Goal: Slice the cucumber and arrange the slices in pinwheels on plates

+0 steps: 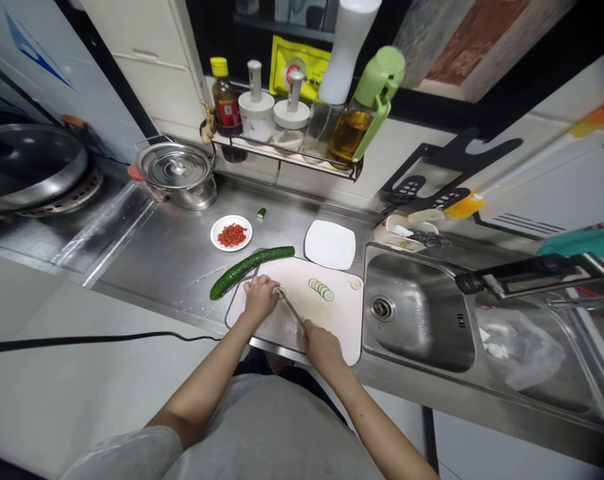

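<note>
My right hand (324, 348) is wrapped round the handle of a knife (293, 312), its blade pointing up and left over the pale cutting board (342, 333). At the blade's tip, the bent fingers of my left hand (260, 297) press on cut cucumber (281, 292), mostly hidden beneath them. A row of overlapping cucumber slices (322, 289) lies right of the knife, and one loose slice (355, 284) rests near the board's right corner. Behind my left hand, a long green cucumber (252, 265) lies partly over the board's upper left edge.
A white square plate (330, 245) adjoins the board's far edge. Left of it are a cucumber end (261, 213) and a round dish (213, 237) of chopped red pieces (232, 235). A lidded steel pot (195, 195) stands farther left; the sink (417, 317) borders the board's right.
</note>
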{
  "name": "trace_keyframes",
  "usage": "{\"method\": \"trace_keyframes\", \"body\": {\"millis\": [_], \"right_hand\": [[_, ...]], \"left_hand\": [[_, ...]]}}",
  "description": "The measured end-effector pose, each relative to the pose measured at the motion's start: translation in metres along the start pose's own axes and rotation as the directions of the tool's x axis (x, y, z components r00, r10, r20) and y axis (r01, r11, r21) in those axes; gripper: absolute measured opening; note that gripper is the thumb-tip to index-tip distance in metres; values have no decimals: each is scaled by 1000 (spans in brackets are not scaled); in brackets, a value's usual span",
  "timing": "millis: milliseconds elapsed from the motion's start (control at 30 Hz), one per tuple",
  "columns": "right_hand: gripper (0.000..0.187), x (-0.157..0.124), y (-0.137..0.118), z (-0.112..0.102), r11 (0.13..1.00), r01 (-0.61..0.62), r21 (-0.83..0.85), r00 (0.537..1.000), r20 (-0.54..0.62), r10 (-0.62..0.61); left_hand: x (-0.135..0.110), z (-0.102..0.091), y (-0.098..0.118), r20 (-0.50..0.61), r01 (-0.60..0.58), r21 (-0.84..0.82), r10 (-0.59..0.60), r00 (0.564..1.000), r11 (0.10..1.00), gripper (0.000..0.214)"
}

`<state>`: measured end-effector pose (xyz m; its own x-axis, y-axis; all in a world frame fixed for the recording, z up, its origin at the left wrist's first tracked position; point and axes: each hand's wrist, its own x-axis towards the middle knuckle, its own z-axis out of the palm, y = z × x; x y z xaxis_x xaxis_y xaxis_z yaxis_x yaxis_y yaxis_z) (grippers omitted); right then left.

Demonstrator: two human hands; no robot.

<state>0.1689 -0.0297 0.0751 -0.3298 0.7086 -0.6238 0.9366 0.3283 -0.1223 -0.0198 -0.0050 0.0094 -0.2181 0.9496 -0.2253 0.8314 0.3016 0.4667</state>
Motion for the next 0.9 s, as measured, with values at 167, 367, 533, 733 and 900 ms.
{"method": "trace_keyframes", "body": {"millis": [167, 367, 533, 733, 900], "right_hand": [[33, 4, -6, -3, 1000, -14, 0, 998, 55, 14], [31, 5, -9, -10, 1000, -13, 16, 998, 67, 12], [33, 4, -10, -12, 1000, -15, -1, 997, 76, 15], [34, -1, -7, -7, 1000, -17, 7, 997, 77, 16], [37, -8, 3, 4, 999, -29, 15, 996, 87, 28]], "left_hand": [[0, -1, 0, -2, -10, -8, 10, 1000, 1000, 24], [-1, 0, 0, -20, -20, -14, 20, 1000, 1000, 24], [1, 1, -1, -12, -23, -3, 23, 1000, 1000, 25], [2, -1, -1, 20, -16, 20, 16, 1000, 1000, 25], [2, -1, 1, 15, -13, 33, 12, 1000, 999, 26]]}}
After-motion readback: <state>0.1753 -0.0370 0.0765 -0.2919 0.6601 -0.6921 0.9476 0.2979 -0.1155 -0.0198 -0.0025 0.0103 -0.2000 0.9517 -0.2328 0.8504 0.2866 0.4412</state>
